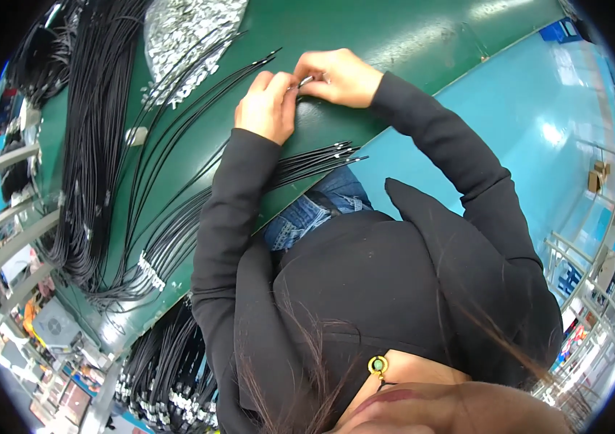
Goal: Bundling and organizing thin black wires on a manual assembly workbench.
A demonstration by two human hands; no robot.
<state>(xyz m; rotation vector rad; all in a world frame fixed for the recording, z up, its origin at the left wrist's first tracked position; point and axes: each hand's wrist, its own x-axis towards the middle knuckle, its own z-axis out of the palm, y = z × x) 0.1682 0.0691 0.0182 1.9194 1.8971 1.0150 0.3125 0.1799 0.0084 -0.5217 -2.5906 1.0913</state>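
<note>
Metal fitting (306,81), pinched between both hands (300,90)

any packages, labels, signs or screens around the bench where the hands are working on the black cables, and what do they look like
Clear plastic bag: far end of the green table, beyond the left hand and right hand; rounded, full of small silvery metal parts.
Cardboard boxes: right edge, on the blue floor; small, brown.
Labels, signs or screens: none that can be made out.
</note>
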